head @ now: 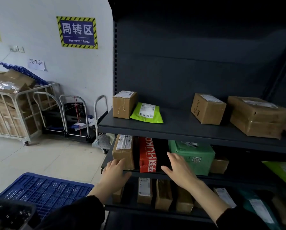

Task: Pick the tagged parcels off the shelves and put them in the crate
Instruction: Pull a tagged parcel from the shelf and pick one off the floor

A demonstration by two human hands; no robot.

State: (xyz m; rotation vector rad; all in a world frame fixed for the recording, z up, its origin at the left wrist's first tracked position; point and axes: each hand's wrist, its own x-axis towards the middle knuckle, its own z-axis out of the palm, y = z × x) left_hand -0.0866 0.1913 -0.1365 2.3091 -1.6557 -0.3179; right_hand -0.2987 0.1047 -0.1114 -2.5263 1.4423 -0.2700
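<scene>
Both hands are reaching to the middle shelf (143,174). The left hand (115,171) is touching one brown box (123,153), its grip unclear. The right hand (177,166) is lying open between one red box (147,155) and one green box (197,156). Three cardboard boxes (208,108) and one green mailer (147,112) are sitting on the upper shelf (180,120), and one blue crate (46,188) on the floor to the left.

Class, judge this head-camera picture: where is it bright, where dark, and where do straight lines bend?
Head view: wall and floor are brightly lit; the rack's back panel sinks into deep shadow; wide-angle distortion bends the right upright; the bottom-shelf parcels look dim.
</scene>
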